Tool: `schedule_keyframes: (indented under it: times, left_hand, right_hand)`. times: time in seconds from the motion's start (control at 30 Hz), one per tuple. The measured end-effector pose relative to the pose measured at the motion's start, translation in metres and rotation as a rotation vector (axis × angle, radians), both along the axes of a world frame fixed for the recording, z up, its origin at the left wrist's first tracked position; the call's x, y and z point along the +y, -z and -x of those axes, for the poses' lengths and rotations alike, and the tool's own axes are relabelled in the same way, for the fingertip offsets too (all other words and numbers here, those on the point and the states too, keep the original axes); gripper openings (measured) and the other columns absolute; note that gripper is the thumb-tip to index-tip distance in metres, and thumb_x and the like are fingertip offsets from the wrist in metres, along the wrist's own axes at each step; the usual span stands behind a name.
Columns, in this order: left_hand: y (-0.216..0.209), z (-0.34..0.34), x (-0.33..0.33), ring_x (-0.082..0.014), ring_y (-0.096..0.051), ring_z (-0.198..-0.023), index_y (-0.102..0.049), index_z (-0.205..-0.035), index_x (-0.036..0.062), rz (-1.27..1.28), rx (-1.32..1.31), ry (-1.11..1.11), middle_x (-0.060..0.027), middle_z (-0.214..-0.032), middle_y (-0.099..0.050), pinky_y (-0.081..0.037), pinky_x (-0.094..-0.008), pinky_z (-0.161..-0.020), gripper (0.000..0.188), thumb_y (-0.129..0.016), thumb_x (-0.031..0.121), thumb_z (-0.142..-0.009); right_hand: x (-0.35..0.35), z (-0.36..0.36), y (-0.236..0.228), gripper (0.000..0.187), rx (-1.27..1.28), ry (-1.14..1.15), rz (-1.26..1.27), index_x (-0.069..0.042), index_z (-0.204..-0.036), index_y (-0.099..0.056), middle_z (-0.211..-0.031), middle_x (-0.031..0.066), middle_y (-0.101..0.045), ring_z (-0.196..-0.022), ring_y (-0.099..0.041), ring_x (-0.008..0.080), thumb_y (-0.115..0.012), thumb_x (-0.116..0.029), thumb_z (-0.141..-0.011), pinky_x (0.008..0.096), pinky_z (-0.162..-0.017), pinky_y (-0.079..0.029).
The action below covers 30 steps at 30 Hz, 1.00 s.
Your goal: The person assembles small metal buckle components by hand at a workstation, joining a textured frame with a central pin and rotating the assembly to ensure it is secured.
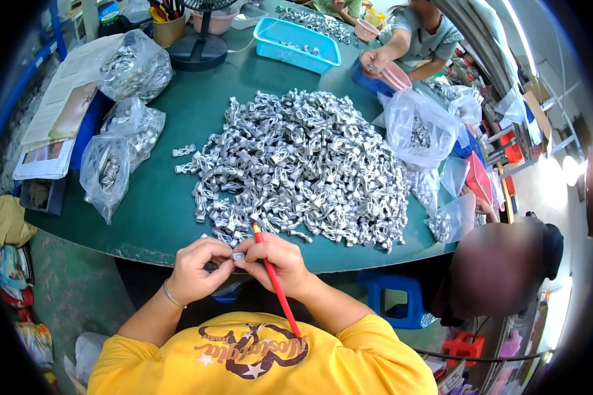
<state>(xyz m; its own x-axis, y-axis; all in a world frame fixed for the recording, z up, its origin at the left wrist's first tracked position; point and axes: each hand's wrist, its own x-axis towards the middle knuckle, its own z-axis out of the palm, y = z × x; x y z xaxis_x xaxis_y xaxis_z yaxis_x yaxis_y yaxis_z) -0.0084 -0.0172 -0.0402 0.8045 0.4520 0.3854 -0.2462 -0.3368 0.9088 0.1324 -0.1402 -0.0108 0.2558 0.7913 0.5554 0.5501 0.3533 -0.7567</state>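
Observation:
A large heap of small silvery metal parts with loops (303, 164) lies on the green table. At its near edge, my left hand (201, 266) pinches a small grey metal piece (238, 256). The fingertips of my right hand (280, 263) meet the same piece from the other side. A long thin red rod-like tool (280, 296) runs through my right hand, its yellow-banded end pointing toward the heap and its other end reaching my yellow shirt. What kind of tool it is, I cannot make out. My fingers partly cover the small piece.
Clear bags of metal parts (135, 66) and papers (59, 112) lie at the left. A black fan (201, 49) and a blue basin (296, 56) stand farther back. Co-workers sit at the right, near an open plastic bag (418, 122) and a blue stool (395, 296).

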Motion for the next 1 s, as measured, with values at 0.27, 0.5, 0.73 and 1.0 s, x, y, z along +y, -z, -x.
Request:
schedule_keyframes:
  times: [0.27,0.5,0.73,1.0]
  left_hand:
    - [0.002,-0.001,0.003,-0.0131,-0.063,-0.067,-0.061,-0.089,-0.003,0.024,-0.031,0.004,-0.011,-0.085,-0.064,-0.052,-0.0229,-0.059,0.019,-0.07,-0.008,-0.072]
    - [-0.001,-0.002,0.003,-0.0119,-0.062,-0.073,-0.06,-0.098,-0.003,0.147,-0.002,0.018,-0.0095,-0.092,-0.061,-0.051,-0.0226,-0.063,0.03,-0.074,-0.004,-0.071]
    - [-0.002,-0.002,0.002,-0.0114,-0.06,-0.083,-0.059,-0.098,-0.0042,0.208,-0.002,-0.008,-0.01,-0.099,-0.058,-0.05,-0.0219,-0.07,0.027,-0.069,-0.011,-0.074]
    - [-0.003,-0.004,0.001,-0.0125,-0.06,-0.083,-0.059,-0.099,-0.0052,0.236,-0.02,0.012,-0.011,-0.101,-0.057,-0.051,-0.0224,-0.071,0.027,-0.067,-0.013,-0.074]
  right_hand:
    - [0.008,-0.001,-0.002,0.024,-0.01,0.001,-0.05,-0.004,-0.081,-0.054,-0.087,0.0149,-0.066,-0.071,-0.062,0.0236,-0.074,0.006,-0.07,0.0301,-0.062,-0.049]
    - [0.011,0.001,0.013,0.025,-0.028,0.21,-0.083,-0.004,-0.081,-0.052,-0.086,0.0146,-0.064,-0.069,-0.062,0.0213,-0.072,0.008,-0.071,0.0279,-0.061,-0.049]
    - [0.013,0.001,0.012,0.022,-0.052,0.194,-0.17,-0.003,-0.085,-0.053,-0.086,0.0136,-0.061,-0.064,-0.057,0.0197,-0.069,0.007,-0.074,0.0269,-0.054,-0.046]
    - [0.011,0.001,0.016,0.022,-0.058,0.201,-0.181,-0.003,-0.085,-0.052,-0.086,0.0136,-0.061,-0.063,-0.057,0.0197,-0.068,0.008,-0.074,0.0272,-0.054,-0.046]
